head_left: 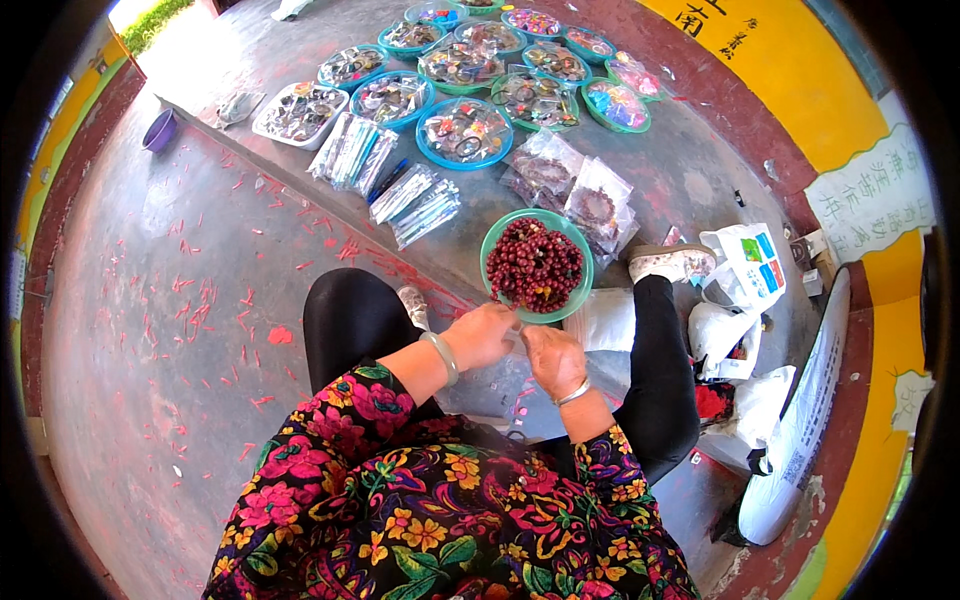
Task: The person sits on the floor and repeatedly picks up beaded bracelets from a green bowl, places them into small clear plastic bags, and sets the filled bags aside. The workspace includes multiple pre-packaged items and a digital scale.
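Note:
My left hand (pixel 480 335), with a pale bangle at its wrist, is closed in a pinch just below the green bowl (pixel 487 245). Close beside it, my right hand (pixel 556 360), with a silver bangle, is also closed. Between the fingers shows something thin and clear, like a small plastic bag (pixel 517 345); its details are too small to make out. Dark red beaded bracelets (pixel 535 265) fill the bowl in a heap. Beyond the bowl lie clear bags with beaded bracelets (pixel 598 205) inside.
Blue and green basins (pixel 465 163) of small packaged goods stand farther off. Bundles of slim packets (pixel 415 203) lie nearer. A white sack (pixel 605 320) is between my legs; plastic bags (pixel 722 330) and a long silvery board (pixel 800 430) are at right. Red scraps dot the floor at left.

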`<state>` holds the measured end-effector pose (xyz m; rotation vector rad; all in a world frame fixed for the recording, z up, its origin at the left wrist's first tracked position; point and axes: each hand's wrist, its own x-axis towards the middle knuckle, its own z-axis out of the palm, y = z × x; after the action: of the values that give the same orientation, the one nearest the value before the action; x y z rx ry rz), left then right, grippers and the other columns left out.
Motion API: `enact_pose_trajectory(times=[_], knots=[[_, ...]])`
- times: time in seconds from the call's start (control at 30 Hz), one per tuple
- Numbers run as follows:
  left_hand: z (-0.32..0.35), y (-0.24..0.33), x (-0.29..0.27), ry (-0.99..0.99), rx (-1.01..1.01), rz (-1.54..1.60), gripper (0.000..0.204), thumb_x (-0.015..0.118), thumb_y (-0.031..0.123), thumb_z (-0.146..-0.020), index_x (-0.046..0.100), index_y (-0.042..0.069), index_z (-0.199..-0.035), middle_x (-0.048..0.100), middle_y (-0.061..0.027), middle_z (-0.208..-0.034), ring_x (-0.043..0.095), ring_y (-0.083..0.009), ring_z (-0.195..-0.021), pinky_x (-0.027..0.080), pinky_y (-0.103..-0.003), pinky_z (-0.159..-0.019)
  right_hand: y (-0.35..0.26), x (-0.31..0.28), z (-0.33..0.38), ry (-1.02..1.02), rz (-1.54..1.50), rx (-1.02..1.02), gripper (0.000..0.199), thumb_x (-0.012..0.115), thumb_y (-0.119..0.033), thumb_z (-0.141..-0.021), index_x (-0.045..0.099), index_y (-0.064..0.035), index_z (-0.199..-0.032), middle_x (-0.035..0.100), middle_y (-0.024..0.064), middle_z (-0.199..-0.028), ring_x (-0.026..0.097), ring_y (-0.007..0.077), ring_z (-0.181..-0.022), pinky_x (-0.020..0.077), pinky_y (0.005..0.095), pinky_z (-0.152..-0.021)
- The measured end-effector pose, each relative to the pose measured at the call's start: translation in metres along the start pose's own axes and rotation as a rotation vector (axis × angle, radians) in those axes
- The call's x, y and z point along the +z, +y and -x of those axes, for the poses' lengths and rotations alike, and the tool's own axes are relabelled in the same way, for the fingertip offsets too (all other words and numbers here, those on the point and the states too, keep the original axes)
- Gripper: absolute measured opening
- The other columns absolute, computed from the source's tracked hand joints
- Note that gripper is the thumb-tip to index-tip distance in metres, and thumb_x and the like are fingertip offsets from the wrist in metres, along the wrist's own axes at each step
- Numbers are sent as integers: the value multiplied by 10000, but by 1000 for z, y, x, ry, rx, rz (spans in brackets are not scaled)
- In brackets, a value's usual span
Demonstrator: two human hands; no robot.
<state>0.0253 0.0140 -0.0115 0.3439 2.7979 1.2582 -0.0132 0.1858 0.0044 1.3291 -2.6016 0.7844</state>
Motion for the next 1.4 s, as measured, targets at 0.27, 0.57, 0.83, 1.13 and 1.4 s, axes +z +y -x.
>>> enact_pose_trajectory(times=[0.27, 0.57, 0.83, 1.13, 1.4], knots=[[-1, 4, -1, -190, -186, -102, 218, 497, 113, -757, 620, 29, -916, 606, -192, -865, 581, -353, -835, 465, -410, -756, -3, -7, -2, 8, -62, 97, 94, 529, -82, -755, 556, -64, -843, 579, 117, -743, 573, 310, -702, 456, 400, -608], [3, -3, 4, 45, -42, 17, 287, 494, 39, -741, 568, 22, -1018, 605, -196, -887, 575, -366, -844, 458, -417, -768, 18, 3, 8, -147, -25, 427, 148, 528, -68, -694, 568, -79, -836, 582, 121, -823, 571, 316, -783, 466, 402, -665], [1, 0, -5, 139, 80, -108, 188, 484, 103, -783, 569, 43, -939, 609, -169, -793, 590, -344, -751, 471, -426, -635, 47, -10, -17, -513, -381, 436, 151, 590, -167, -750, 623, -64, -855, 633, 112, -774, 608, 246, -686, 476, 342, -623], [-3, 0, -2, 67, 8, -153, 105, 484, 138, -800, 522, 43, -822, 581, -158, -683, 589, -340, -673, 463, -435, -584, 184, 53, -52, -168, -266, 635, 451, 672, -235, -723, 564, -9, -1099, 636, 92, -895, 617, 162, -749, 507, 299, -581], [-6, -10, 8, -10, -65, -187, 260, 519, 135, -757, 564, 60, -1002, 618, -162, -843, 605, -320, -783, 488, -397, -678, 196, 88, -67, -263, -10, 799, 491, 670, -276, -667, 572, -70, -1102, 626, 158, -983, 591, 285, -945, 461, 348, -819]])
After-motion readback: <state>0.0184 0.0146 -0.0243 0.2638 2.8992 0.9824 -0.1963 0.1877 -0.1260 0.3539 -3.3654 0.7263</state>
